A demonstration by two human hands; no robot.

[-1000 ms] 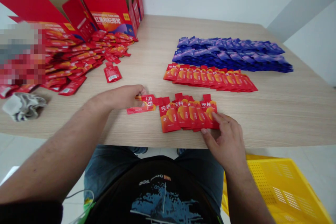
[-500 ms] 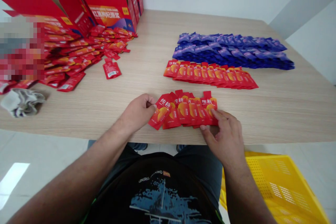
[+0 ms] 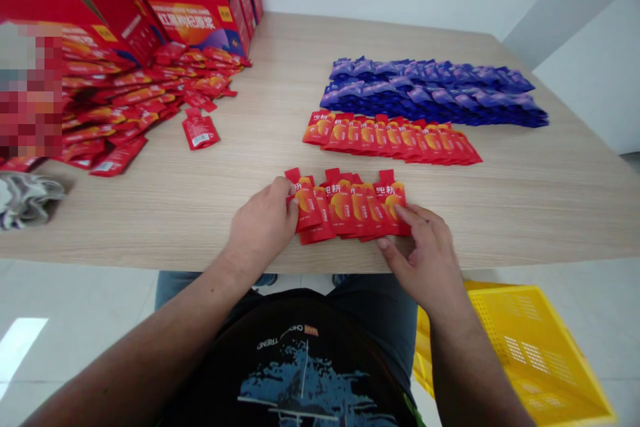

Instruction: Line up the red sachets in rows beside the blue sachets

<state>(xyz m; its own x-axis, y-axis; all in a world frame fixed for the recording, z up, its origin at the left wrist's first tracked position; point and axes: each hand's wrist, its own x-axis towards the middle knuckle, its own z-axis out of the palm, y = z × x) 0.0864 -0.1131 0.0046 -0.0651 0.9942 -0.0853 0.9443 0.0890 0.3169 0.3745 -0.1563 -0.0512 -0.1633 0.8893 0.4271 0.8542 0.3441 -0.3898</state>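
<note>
A fanned row of red and orange sachets [image 3: 350,207] lies near the table's front edge, overlapping one another. My left hand [image 3: 263,227] grips the leftmost sachet [image 3: 306,203], which stands upright at the row's left end. My right hand [image 3: 425,253] holds the row's right end, with fingertips on top and the thumb at the lower edge. Farther back lies a longer overlapping row of matching sachets [image 3: 390,140], with purple sachets [image 3: 430,93] in rows behind it. A single red sachet [image 3: 200,131] lies apart, next to a loose heap of them [image 3: 125,107].
Red cardboard cartons [image 3: 180,0] stand at the back left of the wooden table [image 3: 200,227]. A crumpled grey cloth [image 3: 25,200] lies at the left edge. A yellow plastic crate [image 3: 530,353] sits on the floor at my right.
My left hand has brought the leftmost sachet from a tilted, sideways position to upright against the row. The right hand stays at the right end. The view has shifted slightly.
</note>
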